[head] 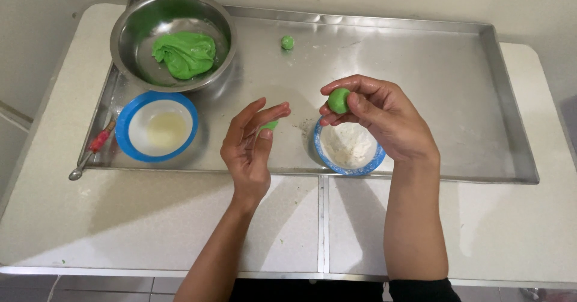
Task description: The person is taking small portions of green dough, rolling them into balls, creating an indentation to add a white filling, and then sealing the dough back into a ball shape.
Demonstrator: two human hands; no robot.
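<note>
Two bare hands are up over a big shiny metal tray (pixel 421 67) that sits on a white counter (pixel 150 224). The right hand (pixel 378 112) has its fingers (pixel 351 85) curled around a green dough ball (pixel 338 100), just above a small blue-rimmed bowl of white flour (pixel 348 149). The left hand (pixel 252 149) is loosely open, and a small bit of green dough (pixel 270 125) sits by its fingertips. A round steel bowl (pixel 171 37) at the back left holds a big lump of green dough (pixel 184 54). Near it is a blue-rimmed bowl of pale liquid (pixel 157 126). One tiny green ball (pixel 288 42) rests alone on the tray. A spoon with a red handle (pixel 93 149) lies at the tray's left edge.
</note>
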